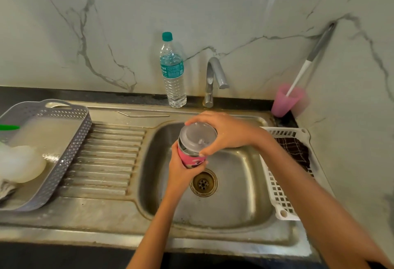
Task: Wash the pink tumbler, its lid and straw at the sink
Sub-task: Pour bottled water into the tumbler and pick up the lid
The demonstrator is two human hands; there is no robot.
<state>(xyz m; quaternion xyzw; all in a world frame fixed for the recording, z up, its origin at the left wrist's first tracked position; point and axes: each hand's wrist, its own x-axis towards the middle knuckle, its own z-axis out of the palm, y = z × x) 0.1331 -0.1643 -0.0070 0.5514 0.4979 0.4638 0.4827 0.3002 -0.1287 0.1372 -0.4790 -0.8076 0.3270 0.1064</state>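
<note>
Over the steel sink (241, 209), my left hand (181, 172) grips the pink tumbler (190, 157) round its lower body, tilted toward me. Its translucent grey lid (197, 135) sits on the tumbler's mouth, and my right hand (221, 132) curls over the lid's rim from the right. The metal straw (145, 115) lies on the sink's back ledge, left of the tap (214, 81). No water runs from the tap.
A grey basket (70, 162) with a white bowl stands on the ribbed drainboard at left. A white basket (277, 194) holding a dark cloth sits at the sink's right. A water bottle (172, 70) stands behind; a pink cup (286, 102) with a brush stands in the corner.
</note>
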